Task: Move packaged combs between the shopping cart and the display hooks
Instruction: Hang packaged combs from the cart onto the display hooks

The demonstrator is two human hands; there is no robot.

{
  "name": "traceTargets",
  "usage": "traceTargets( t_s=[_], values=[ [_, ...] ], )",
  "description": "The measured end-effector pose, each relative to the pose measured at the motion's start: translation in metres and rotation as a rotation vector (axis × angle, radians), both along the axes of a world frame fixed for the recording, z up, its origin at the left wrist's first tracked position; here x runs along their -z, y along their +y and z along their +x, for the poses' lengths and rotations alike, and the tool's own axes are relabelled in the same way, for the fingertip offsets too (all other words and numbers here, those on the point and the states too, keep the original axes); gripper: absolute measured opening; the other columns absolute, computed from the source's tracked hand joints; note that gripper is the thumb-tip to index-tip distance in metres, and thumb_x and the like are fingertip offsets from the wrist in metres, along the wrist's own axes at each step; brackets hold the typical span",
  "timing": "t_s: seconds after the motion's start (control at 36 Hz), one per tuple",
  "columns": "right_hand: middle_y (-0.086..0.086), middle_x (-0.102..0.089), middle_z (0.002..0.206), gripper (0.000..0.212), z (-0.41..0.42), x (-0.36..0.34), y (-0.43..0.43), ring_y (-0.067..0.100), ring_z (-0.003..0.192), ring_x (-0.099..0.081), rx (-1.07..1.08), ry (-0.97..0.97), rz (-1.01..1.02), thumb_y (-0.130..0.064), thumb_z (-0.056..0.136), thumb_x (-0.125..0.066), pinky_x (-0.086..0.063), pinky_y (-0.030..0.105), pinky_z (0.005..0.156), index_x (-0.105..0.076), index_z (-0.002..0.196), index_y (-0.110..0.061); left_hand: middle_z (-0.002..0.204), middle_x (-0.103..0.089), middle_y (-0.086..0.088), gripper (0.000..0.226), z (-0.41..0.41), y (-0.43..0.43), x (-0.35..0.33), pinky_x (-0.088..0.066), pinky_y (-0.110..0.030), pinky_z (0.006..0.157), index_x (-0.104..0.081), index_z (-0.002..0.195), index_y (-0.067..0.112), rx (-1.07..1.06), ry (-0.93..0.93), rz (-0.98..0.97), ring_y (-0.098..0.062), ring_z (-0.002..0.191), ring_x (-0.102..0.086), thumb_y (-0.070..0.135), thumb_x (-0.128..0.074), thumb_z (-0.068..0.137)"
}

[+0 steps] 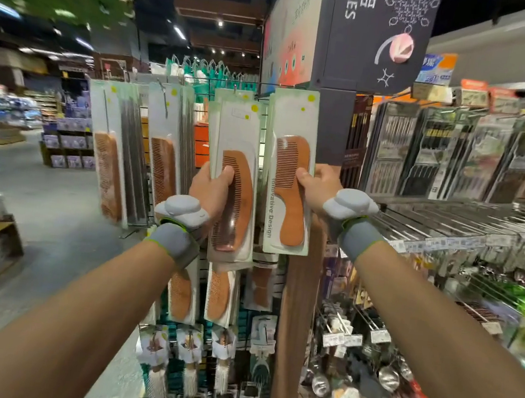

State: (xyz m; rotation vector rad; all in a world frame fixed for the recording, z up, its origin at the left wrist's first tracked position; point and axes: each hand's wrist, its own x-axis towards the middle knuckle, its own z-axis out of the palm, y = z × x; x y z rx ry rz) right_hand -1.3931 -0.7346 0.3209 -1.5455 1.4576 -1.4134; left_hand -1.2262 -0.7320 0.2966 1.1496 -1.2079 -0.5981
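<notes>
My left hand (211,189) grips a packaged curved wooden comb (242,163), held upright against the wire display rack (264,127). My right hand (316,187) grips a packaged wooden comb with a handle (292,156), its top raised to the hooks at the rack's upper edge. More packaged combs (112,155) hang on hooks to the left, and others (219,295) hang in the row below my hands. No shopping cart is in view.
A brown wooden post (293,333) stands right of the rack. Shelves of chopsticks and kitchen utensils (455,162) fill the right side. Brushes (190,364) hang low on the rack. An aisle floor (57,208) with low product stands lies to the left.
</notes>
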Motion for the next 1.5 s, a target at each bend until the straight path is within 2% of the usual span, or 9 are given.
traceTargets(
  t_s=[0.33, 0.47, 0.67, 0.86, 1.03, 1.22, 1.36, 1.44, 1.5],
  values=[
    [0.022, -0.060, 0.120, 0.036, -0.007, -0.006, -0.029, 0.036, 0.106, -0.059, 0.038, 0.025, 0.047, -0.032, 0.097, -0.046, -0.046, 0.048, 0.096, -0.051, 0.119, -0.004, 0.115, -0.063, -0.006, 0.014, -0.005, 0.003, -0.003, -0.045, -0.043, 0.101, -0.052, 0.111, 0.020, 0.038, -0.014, 0.058, -0.026, 0.107, -0.059, 0.025, -0.048, 0.098],
    [0.011, -0.067, 0.106, 0.031, -0.015, 0.005, -0.063, 0.032, 0.096, -0.064, 0.030, 0.130, 0.103, -0.054, 0.082, -0.046, -0.048, 0.047, 0.093, -0.049, 0.077, -0.023, 0.102, -0.062, 0.001, 0.012, -0.010, 0.000, -0.001, -0.046, -0.034, 0.092, -0.051, 0.109, 0.020, 0.056, -0.011, 0.075, -0.021, 0.099, -0.059, 0.024, -0.047, 0.099],
    [0.015, -0.061, 0.117, 0.038, -0.002, 0.010, -0.062, 0.033, 0.106, -0.059, 0.047, 0.105, 0.105, -0.035, 0.096, -0.047, -0.045, 0.042, 0.096, -0.051, 0.121, -0.006, 0.114, -0.064, -0.006, 0.014, -0.008, 0.002, 0.004, -0.045, -0.041, 0.101, -0.054, 0.111, 0.020, 0.070, -0.025, 0.069, -0.025, 0.107, -0.060, 0.022, -0.047, 0.099],
    [0.008, -0.057, 0.112, 0.051, -0.007, 0.032, -0.089, 0.031, 0.105, -0.058, 0.088, 0.147, 0.165, -0.052, 0.078, -0.051, -0.043, 0.042, 0.099, -0.052, 0.110, -0.013, 0.118, -0.064, -0.007, 0.014, 0.000, 0.008, 0.008, -0.046, -0.042, 0.102, -0.054, 0.112, 0.022, 0.119, -0.004, 0.091, -0.023, 0.109, -0.061, 0.022, -0.047, 0.100],
    [0.017, -0.043, 0.136, 0.063, 0.017, 0.048, -0.038, 0.032, 0.126, -0.043, 0.176, -0.061, 0.116, -0.029, 0.088, -0.063, -0.029, 0.037, 0.106, -0.030, 0.138, -0.007, 0.123, -0.064, -0.008, 0.035, 0.005, 0.017, 0.021, -0.043, -0.046, 0.105, -0.055, 0.129, 0.014, 0.124, 0.003, 0.130, -0.026, 0.114, -0.060, 0.028, -0.052, 0.097],
    [0.018, -0.061, 0.084, 0.046, 0.051, 0.079, 0.020, 0.033, 0.078, -0.059, -0.068, -0.076, 0.135, -0.046, 0.093, -0.051, -0.049, 0.051, 0.088, -0.064, 0.087, -0.003, 0.115, -0.065, -0.004, 0.023, 0.007, 0.036, 0.055, -0.048, -0.038, 0.099, -0.058, 0.119, 0.018, 0.165, 0.056, 0.178, -0.023, 0.107, -0.062, 0.023, -0.053, 0.097],
    [0.011, -0.062, 0.081, 0.043, 0.062, 0.105, 0.045, 0.025, 0.074, -0.058, -0.068, 0.098, 0.142, -0.042, 0.092, -0.053, -0.044, 0.028, 0.064, -0.065, 0.094, 0.000, 0.106, -0.067, -0.003, 0.006, 0.019, 0.051, 0.086, -0.050, -0.040, 0.095, -0.059, 0.100, 0.024, 0.151, 0.067, 0.216, -0.024, 0.104, -0.064, 0.022, -0.060, 0.094],
    [0.007, -0.056, 0.072, 0.029, 0.069, 0.125, 0.058, 0.019, 0.062, -0.053, -0.110, 0.038, 0.185, -0.034, 0.091, -0.059, -0.051, 0.031, 0.059, -0.062, 0.086, -0.006, 0.109, -0.068, -0.007, 0.016, 0.031, 0.065, 0.107, -0.051, -0.041, 0.095, -0.060, 0.107, 0.016, 0.181, 0.104, 0.266, -0.027, 0.104, -0.065, 0.022, -0.062, 0.092],
    [0.004, -0.055, 0.070, 0.027, 0.077, 0.136, 0.070, 0.016, 0.061, -0.052, -0.129, 0.048, 0.216, -0.030, 0.092, -0.058, -0.050, 0.019, 0.049, -0.063, 0.090, -0.003, 0.110, -0.070, -0.009, 0.032, 0.042, 0.075, 0.123, -0.052, -0.045, 0.095, -0.062, 0.112, 0.011, 0.192, 0.134, 0.304, -0.028, 0.103, -0.066, 0.029, -0.068, 0.086]
  ],
)
